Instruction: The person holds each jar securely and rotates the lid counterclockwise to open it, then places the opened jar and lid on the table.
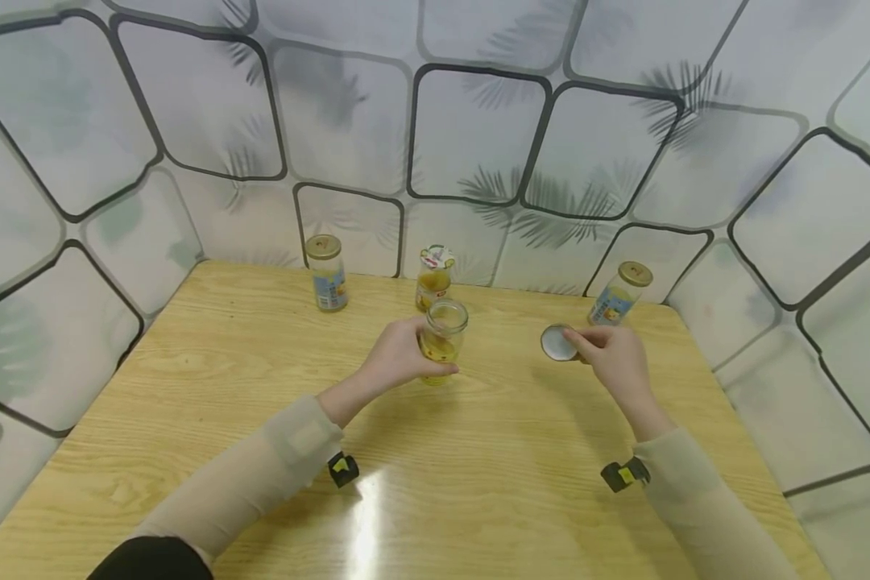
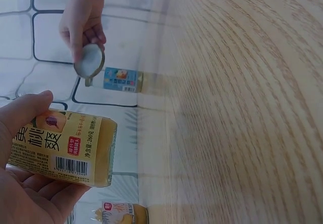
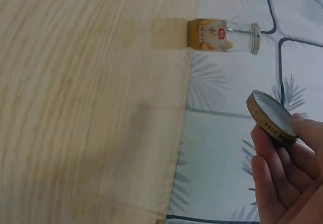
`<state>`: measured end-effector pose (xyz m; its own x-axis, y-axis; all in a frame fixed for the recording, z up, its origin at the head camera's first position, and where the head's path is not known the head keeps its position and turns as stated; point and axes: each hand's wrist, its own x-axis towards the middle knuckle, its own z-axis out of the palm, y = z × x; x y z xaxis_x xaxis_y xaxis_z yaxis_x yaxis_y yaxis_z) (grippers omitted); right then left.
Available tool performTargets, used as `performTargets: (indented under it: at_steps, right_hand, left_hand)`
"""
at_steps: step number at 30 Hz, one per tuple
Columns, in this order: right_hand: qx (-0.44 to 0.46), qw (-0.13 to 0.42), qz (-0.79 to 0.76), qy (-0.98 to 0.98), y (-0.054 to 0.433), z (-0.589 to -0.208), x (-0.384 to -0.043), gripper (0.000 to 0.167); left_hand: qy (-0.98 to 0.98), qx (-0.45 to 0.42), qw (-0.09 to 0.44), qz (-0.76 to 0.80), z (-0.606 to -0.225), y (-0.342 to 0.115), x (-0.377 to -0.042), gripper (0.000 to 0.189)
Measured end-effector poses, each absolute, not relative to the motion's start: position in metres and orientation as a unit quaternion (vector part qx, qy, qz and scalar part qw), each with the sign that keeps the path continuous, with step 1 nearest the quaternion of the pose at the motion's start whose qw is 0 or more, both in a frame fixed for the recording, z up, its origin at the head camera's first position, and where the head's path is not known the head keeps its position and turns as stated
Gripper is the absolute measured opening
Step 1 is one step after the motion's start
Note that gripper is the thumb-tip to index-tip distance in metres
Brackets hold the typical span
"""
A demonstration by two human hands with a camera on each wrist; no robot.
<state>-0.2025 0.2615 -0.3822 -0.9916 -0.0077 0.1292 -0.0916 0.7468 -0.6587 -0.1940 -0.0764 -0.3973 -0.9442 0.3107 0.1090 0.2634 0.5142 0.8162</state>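
My left hand point(image 1: 400, 354) grips an uncapped glass jar point(image 1: 445, 321) near the middle of the table. Its open mouth faces up, and yellow contents show through the glass. In the left wrist view this jar point(image 2: 75, 146) has a yellow label with a barcode, and its base is raised off the wood. Over to the right, my right hand point(image 1: 615, 358) pinches a round lid point(image 1: 557, 343) between thumb and fingers, its white inside turned outward. The lid's point(image 3: 265, 120) gold rim shows in the right wrist view.
Behind the held jar stands a jar with a patterned lid point(image 1: 433, 282). A gold-capped jar with a blue label point(image 1: 329, 282) is at the back left, and a similar jar point(image 1: 615, 302) at the back right. A patterned backdrop point(image 1: 348, 121) borders the wooden table point(image 1: 478, 483).
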Motion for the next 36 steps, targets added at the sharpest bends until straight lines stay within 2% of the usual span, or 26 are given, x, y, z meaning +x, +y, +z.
performTargets:
  at_steps: [36]
  right_hand:
    - [-0.030, -0.041, 0.281, -0.958, 0.305, -0.437, -0.183, 0.044]
  left_hand:
    - [0.872, 0.152, 0.040, 0.464, -0.404, -0.077, -0.195, 0.056]
